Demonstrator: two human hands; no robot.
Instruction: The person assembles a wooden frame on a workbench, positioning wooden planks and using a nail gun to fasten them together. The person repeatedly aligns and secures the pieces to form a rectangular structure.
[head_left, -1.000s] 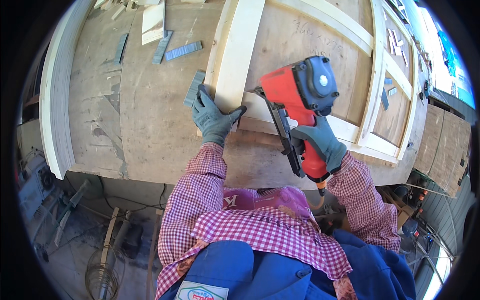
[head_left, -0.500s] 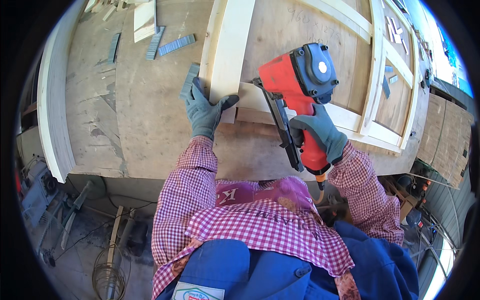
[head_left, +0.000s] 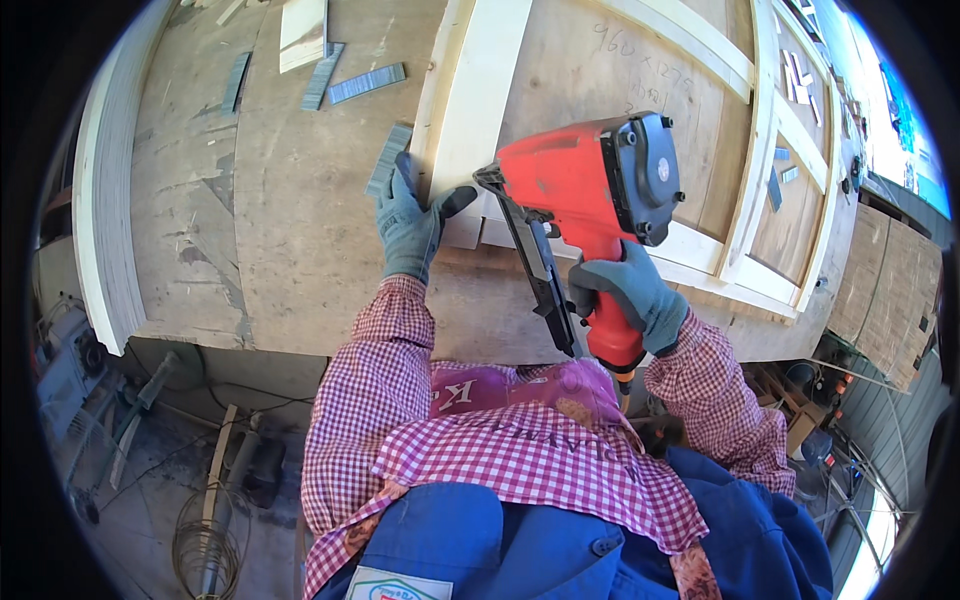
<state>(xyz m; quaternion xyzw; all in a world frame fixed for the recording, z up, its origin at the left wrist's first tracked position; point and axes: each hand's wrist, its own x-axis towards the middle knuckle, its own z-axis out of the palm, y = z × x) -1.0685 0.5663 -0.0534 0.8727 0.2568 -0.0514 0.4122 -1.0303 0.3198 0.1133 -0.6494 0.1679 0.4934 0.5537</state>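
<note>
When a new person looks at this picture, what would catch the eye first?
Probably the large red-and-black nail gun near the middle, held in the gloved right hand, its nose close to the left thumb. Next come the gloved left hand at the near left corner of the pale wooden frame, and the grey fastener strips scattered on the worn board to the left.

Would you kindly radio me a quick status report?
Left hand spread against corner of wooden frame. Right hand gripping red nail gun, nose near left thumb. Grey fastener strip beside left hand.
</note>
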